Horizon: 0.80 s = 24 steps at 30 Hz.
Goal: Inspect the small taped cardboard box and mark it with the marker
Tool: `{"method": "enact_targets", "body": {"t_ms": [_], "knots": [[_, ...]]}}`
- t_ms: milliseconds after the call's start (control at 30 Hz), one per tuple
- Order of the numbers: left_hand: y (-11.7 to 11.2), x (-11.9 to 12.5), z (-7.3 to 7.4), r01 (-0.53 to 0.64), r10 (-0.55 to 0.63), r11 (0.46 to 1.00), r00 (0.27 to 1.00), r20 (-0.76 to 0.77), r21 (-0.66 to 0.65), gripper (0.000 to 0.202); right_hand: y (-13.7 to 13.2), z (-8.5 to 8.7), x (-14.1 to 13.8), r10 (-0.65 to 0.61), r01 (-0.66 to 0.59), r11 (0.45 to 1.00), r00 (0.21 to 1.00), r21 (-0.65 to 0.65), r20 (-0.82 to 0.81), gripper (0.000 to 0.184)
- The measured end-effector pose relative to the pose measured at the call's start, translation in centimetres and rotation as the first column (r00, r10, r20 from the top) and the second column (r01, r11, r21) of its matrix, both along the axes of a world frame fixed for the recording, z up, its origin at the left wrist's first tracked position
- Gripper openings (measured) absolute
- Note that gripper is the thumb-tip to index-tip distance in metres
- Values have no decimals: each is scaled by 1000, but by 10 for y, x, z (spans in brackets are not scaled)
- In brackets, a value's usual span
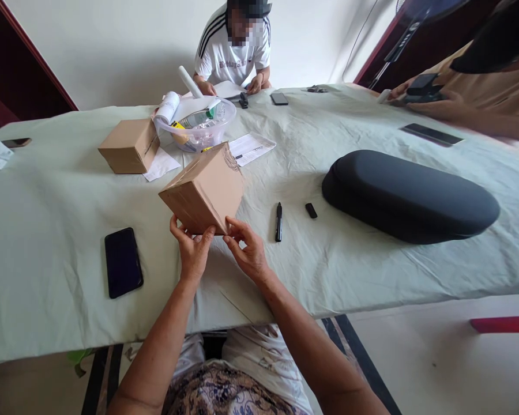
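Observation:
A brown cardboard box (205, 187) is tilted between my two hands over the cloth-covered table, with dark scribbled lines near its top right edge. At its near lower edge, my left hand (192, 249) grips with the thumb on the front face and fingers underneath. My right hand (247, 246) pinches the near right corner. To the right of that hand lie a black marker (278, 222), cap on, and a small black cap-like piece (311, 210). A dark smartphone (123, 262) lies flat to the left.
Further back stand a second cardboard box (127, 145) and a clear plastic basin (222, 124) holding bottles and rolls. A long black case (410, 193) takes up the right side. One person (233, 57) sits opposite over papers; another person (493, 98) holds a device at right.

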<state>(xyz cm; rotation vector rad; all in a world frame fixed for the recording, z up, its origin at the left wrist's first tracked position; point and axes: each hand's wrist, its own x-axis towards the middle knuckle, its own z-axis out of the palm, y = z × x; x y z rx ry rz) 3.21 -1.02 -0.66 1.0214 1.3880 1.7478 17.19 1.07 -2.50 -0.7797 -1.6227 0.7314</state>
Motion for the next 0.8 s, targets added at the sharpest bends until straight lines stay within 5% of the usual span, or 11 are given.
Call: {"method": "enact_targets", "body": {"t_ms": [133, 333, 800], "knots": [[-1, -2, 1, -4, 4, 1000, 999, -44, -16, 90, 0, 0, -1, 4, -4, 1000, 1000, 3, -15, 33], [-2, 1, 2, 138, -138, 990, 990, -10, -7, 118, -3, 4, -1, 12, -12, 1000, 1000, -12, 8, 28], [-3, -1, 4, 106, -113, 989, 992, -59, -106, 94, 7, 2, 4, -124, 119, 979, 992, -168, -18, 39]]}}
